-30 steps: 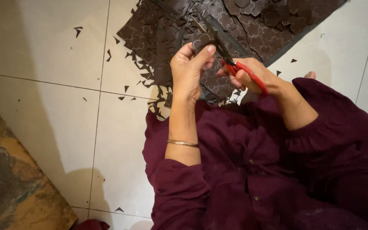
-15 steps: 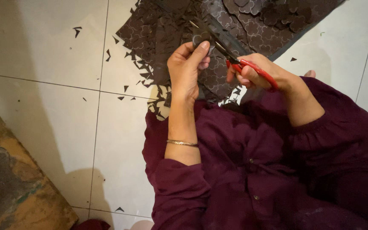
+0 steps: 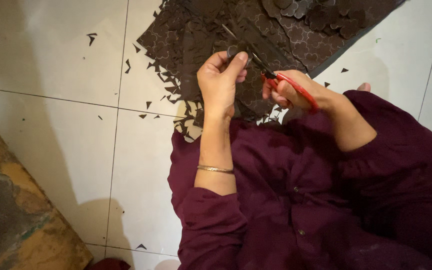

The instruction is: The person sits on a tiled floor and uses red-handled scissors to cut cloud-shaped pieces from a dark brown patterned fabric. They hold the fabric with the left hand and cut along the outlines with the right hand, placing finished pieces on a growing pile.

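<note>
1. A head-worn view looking down is shown: a person in a dark maroon garment (image 3: pixel 326 200) is seated on a white tiled floor (image 3: pixel 51 130), with both bare hands raised over a pile of dark brown sheet material (image 3: pixel 201 35).
2. A small dark cut-out piece (image 3: pixel 236 49) is pinched between the thumb and fingertips of the left hand (image 3: pixel 219 82); the fingers are closed around it, and a thin bangle (image 3: pixel 215 169) is worn on that wrist.
3. Red-handled scissors (image 3: pixel 276 77) are gripped by the right hand (image 3: pixel 288 92), the fingers clenched through and around the handles.
4. Compared with a second ago, the scissors are seen lying lower and flatter, and the left hand has been turned slightly so the piece is presented to the blades; this is judged to mean that cutting around the piece is going on, with the piece rotated between snips.
5. The long axis of the scissors runs diagonally: handles at lower right in the palm, blades pointing up and to the left, away from the body, their tips meeting the held piece. Whether the blades are parted cannot be told.
6. Small dark offcuts (image 3: pixel 148 105) are scattered over the tiles to the left of the hands, and a worn brown slab (image 3: pixel 11 210) is seen at the lower left.
</note>
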The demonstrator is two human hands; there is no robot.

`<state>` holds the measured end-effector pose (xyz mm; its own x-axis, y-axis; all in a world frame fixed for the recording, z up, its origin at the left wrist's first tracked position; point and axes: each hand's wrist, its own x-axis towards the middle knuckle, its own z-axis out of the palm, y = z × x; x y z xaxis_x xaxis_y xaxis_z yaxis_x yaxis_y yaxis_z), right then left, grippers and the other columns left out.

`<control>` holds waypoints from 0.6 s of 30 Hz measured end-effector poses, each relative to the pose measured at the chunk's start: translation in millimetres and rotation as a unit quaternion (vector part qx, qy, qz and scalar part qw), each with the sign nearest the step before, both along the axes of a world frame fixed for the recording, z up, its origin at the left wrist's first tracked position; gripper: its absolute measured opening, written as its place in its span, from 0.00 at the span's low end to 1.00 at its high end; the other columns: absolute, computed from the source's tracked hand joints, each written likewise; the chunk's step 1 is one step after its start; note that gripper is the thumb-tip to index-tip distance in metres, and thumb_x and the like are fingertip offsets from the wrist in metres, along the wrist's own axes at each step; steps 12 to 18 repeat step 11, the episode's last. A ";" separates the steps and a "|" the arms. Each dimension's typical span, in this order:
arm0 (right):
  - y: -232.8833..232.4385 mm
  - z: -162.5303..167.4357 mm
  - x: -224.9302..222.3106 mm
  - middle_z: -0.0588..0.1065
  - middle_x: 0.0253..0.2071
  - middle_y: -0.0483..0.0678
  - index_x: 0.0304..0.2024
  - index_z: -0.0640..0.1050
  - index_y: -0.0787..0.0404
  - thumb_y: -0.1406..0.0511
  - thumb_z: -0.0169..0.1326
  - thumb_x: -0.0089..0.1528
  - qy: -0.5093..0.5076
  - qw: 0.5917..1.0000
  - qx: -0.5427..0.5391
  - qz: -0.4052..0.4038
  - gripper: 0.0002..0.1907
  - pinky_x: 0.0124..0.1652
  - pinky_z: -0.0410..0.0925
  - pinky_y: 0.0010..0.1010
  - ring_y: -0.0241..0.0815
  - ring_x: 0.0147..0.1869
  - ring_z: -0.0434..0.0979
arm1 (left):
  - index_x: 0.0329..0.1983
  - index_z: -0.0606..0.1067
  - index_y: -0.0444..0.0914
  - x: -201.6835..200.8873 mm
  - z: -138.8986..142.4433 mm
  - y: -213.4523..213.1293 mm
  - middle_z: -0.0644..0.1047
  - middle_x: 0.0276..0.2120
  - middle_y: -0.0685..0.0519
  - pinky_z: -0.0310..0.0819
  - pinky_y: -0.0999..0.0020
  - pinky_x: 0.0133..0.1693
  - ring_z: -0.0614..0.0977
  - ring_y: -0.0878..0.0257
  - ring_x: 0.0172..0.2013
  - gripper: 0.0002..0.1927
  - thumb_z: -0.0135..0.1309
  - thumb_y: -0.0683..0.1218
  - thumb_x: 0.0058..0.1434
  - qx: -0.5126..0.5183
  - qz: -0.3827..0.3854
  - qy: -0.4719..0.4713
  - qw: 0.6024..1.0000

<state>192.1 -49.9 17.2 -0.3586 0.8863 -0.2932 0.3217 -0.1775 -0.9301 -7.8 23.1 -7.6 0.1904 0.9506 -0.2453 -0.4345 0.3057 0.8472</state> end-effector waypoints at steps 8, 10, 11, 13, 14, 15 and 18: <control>-2.2 -10.9 -12.9 0.63 0.19 0.39 0.36 0.71 0.64 0.27 0.37 0.59 0.031 0.999 0.013 -0.034 0.46 0.23 0.61 0.26 0.32 0.22 0.62 | 0.39 0.79 0.33 11.8 -9.7 -5.0 0.80 0.30 0.54 0.76 0.75 0.32 0.79 0.70 0.28 0.07 0.63 0.41 0.62 -0.012 0.039 -0.044 0.998; -4.7 -13.2 -14.5 0.62 0.20 0.40 0.37 0.71 0.65 0.28 0.39 0.60 0.058 0.997 0.005 -0.042 0.46 0.24 0.62 0.27 0.32 0.23 0.62 | 0.39 0.79 0.32 13.7 -12.3 -4.8 0.81 0.30 0.53 0.76 0.75 0.32 0.80 0.69 0.28 0.07 0.63 0.41 0.62 -0.018 0.039 -0.051 0.998; -4.8 -14.5 -15.0 0.62 0.20 0.40 0.37 0.71 0.65 0.27 0.39 0.59 0.050 0.998 0.009 -0.043 0.47 0.24 0.62 0.27 0.32 0.23 0.62 | 0.39 0.79 0.32 13.4 -14.0 -4.9 0.81 0.30 0.53 0.76 0.75 0.32 0.80 0.69 0.28 0.07 0.63 0.41 0.62 -0.020 0.038 -0.055 0.998; -4.8 -14.5 -15.0 0.62 0.20 0.40 0.37 0.71 0.65 0.27 0.39 0.59 0.050 0.998 0.009 -0.043 0.47 0.24 0.62 0.27 0.32 0.23 0.62 | 0.39 0.79 0.32 13.4 -14.0 -4.9 0.81 0.30 0.53 0.76 0.75 0.32 0.80 0.69 0.28 0.07 0.63 0.41 0.62 -0.020 0.038 -0.055 0.998; -4.8 -14.5 -15.0 0.62 0.20 0.40 0.37 0.71 0.65 0.27 0.39 0.59 0.050 0.998 0.009 -0.043 0.47 0.24 0.62 0.27 0.32 0.23 0.62 | 0.39 0.79 0.32 13.4 -14.0 -4.9 0.81 0.30 0.53 0.76 0.75 0.32 0.80 0.69 0.28 0.07 0.63 0.41 0.62 -0.020 0.038 -0.055 0.998; -4.8 -14.5 -15.0 0.62 0.20 0.40 0.37 0.71 0.65 0.27 0.39 0.59 0.050 0.998 0.009 -0.043 0.47 0.24 0.62 0.27 0.32 0.23 0.62 | 0.39 0.79 0.32 13.4 -14.0 -4.9 0.81 0.30 0.53 0.76 0.75 0.32 0.80 0.69 0.28 0.07 0.63 0.41 0.62 -0.020 0.038 -0.055 0.998; -4.8 -14.5 -15.0 0.62 0.20 0.40 0.37 0.71 0.65 0.27 0.39 0.59 0.050 0.998 0.009 -0.043 0.47 0.24 0.62 0.27 0.32 0.23 0.62 | 0.39 0.79 0.32 13.4 -14.0 -4.9 0.81 0.30 0.53 0.76 0.75 0.32 0.80 0.69 0.28 0.07 0.63 0.41 0.62 -0.020 0.038 -0.055 0.998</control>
